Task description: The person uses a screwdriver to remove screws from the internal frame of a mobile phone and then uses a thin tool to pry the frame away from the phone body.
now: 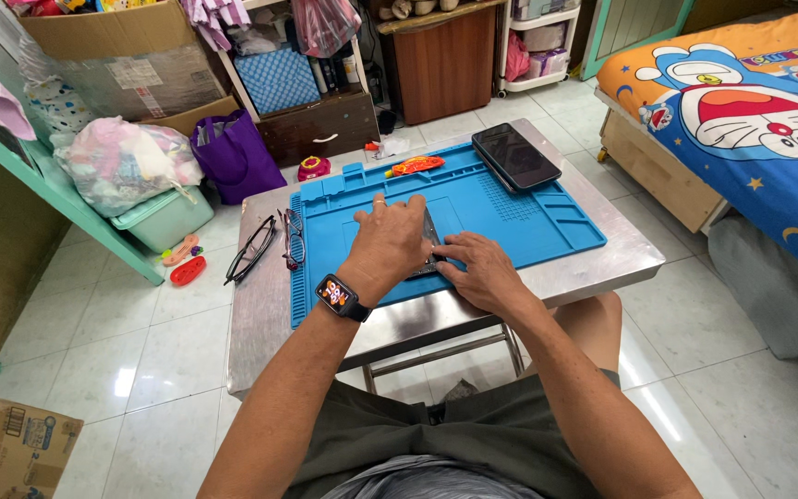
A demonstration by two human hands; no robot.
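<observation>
Nearest, both forearms reach forward over the lap to the steel table (602, 268), the left wrist wearing a dark smartwatch (342, 298). The left hand (390, 242) lies palm-down, fingers spread flat on a thin grey plate-like part (430, 242) on the blue silicone work mat (510, 217); the part's long axis runs away from the body, and the right hand (477, 268), just right of it, pinches its near edge with curled fingers. Beyond lie an orange tool (415, 165) and a dark smartphone (515, 155), with eyeglasses (252, 249) to the left.
</observation>
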